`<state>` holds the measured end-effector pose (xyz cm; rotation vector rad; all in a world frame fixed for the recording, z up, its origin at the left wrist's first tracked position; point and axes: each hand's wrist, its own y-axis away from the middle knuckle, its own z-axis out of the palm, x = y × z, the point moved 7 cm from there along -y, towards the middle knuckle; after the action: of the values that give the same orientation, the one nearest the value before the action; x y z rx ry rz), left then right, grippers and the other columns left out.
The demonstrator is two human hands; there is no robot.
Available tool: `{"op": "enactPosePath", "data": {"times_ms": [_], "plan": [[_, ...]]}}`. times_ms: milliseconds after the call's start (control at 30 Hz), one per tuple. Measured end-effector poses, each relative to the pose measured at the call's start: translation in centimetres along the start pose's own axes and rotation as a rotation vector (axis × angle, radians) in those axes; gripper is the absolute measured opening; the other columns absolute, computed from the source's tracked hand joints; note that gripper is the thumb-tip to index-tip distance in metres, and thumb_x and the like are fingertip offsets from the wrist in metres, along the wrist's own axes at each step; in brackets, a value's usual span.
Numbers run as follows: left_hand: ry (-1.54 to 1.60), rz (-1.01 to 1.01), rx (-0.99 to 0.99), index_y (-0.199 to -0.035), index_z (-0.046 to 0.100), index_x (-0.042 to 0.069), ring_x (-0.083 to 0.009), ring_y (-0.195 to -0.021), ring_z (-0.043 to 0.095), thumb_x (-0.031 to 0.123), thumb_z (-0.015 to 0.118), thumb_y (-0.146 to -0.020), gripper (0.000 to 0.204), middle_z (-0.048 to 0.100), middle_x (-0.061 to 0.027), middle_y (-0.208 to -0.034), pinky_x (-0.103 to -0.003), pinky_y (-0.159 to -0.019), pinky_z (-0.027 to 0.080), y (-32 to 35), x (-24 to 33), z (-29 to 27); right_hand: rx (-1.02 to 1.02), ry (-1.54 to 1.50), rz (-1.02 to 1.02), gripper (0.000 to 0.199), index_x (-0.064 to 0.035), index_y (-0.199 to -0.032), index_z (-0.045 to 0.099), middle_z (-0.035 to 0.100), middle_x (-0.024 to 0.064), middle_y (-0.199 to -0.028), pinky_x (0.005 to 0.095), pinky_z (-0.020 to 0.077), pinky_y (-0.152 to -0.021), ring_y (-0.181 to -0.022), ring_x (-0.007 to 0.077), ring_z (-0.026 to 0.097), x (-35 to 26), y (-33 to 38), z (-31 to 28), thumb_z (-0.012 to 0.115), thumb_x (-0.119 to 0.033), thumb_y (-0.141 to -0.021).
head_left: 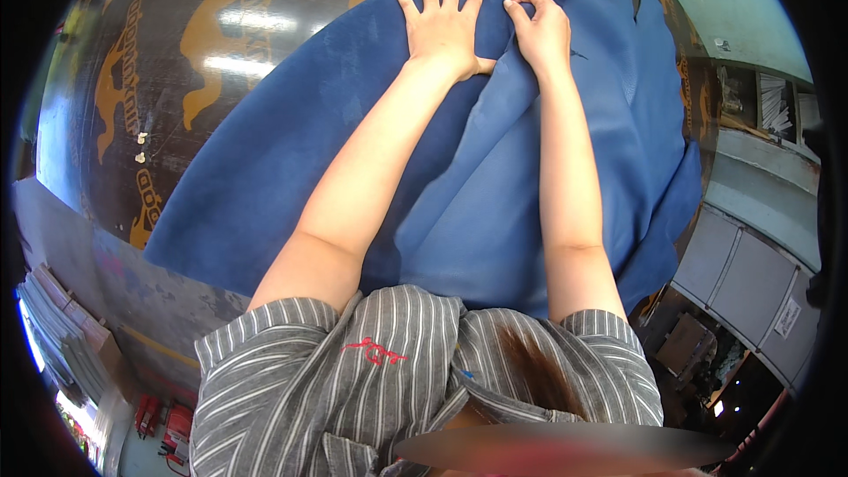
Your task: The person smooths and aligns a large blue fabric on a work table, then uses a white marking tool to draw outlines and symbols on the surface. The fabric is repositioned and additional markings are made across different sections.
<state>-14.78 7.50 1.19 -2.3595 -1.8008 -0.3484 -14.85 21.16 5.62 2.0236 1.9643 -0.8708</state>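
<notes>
- Closest to me is the striped shirt (pixel 265 380), with red stitching (pixel 375 352) on it. It hides the near edge of the sheet, so I can't see where that ends. A blurry patch (pixel 565 450) covers the bottom.
- Two bare arms reach away from me, well apart at the elbows. Blue sheet shows between them.
- The blue sheet (pixel 291 168) lies on the board, under both hands. Its left edge makes a long smooth curve. Its right side is bumpy and folded, and I can't make out all the layers.
- A paler flap (pixel 495 146) lies on top, its loose edge running slantwise between the arms. What is under it is hidden.
- The left hand (pixel 442 40) is flat on the sheet, fingers spread wide, thumb pointing at the flap. I can't tell if the thumb touches it.
- The right hand (pixel 543 31) is at the far end of the flap's edge. Its thumb and finger are close together; I can't tell if they pinch any blue.
- The shiny dark board (pixel 177 0) stretches out on the left, giving room that way. Two small white bits (pixel 140 148) sit there.
- Out to the right are grey cabinets (pixel 746 252). The black rim cuts them off.
</notes>
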Motion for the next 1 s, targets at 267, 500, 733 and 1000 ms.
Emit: {"op": "enactPosePath", "data": {"times_ms": [267, 500, 733, 1000], "plan": [[-0.011, 0.021, 0.023, -0.161, 0.026, 0.028, -0.0466, -0.154, 0.000, 0.086, 0.074, -0.053, 0.132, 0.013, -0.0192, -0.168, -0.077, -0.114, 0.000, 0.0, 0.1, 0.2, 0.068, 0.256, -0.137, 0.018, -0.0100, -0.093, 0.076, 0.075, 0.0092, -0.094, 0.0408, 0.0492, -0.084, -0.091, 0.0290, 0.069, 3.0, 0.3, -1.5, 0.070, -0.026, -0.089], [0.147, 0.005, 0.190, -0.149, 0.050, 0.024, -0.0435, -0.155, 0.008, 0.071, 0.078, -0.066, 0.100, 0.025, -0.0190, -0.165, -0.076, -0.114, -0.002, -0.7, 0.2, -0.5, 0.050, -0.205, 0.194, 0.020, -0.0064, -0.097, 0.075, 0.075, 0.0087, -0.090, 0.0313, 0.0520, -0.084, -0.087, 0.0185, 0.070, 5.6, 1.3, -4.1, 0.076, -0.024, -0.087], [0.040, 0.148, 0.150, -0.156, 0.038, 0.032, -0.0385, -0.155, 0.011, 0.067, 0.081, -0.065, 0.107, 0.025, -0.0064, -0.167, -0.077, -0.115, 0.004, -0.4, 2.8, 0.7, 0.005, 0.117, -0.094, 0.018, -0.0109, -0.094, 0.074, 0.073, 0.0037, -0.094, 0.0393, 0.0361, -0.101, -0.097, 0.0230, 0.064, 2.1, 1.4, -1.9, 0.070, -0.028, -0.091], [-0.002, 0.140, 0.068, -0.159, 0.031, 0.032, -0.0418, -0.155, 0.007, 0.070, 0.082, -0.062, 0.116, 0.019, -0.0085, -0.169, -0.079, -0.113, 0.004, -0.1, 3.5, 1.3, 0.011, 0.160, -0.123, 0.018, -0.0111, -0.094, 0.075, 0.073, 0.0045, -0.094, 0.0379, 0.0356, -0.099, -0.095, 0.0219, 0.064, 3.2, 2.0, -1.5, 0.070, -0.028, -0.091]]}}
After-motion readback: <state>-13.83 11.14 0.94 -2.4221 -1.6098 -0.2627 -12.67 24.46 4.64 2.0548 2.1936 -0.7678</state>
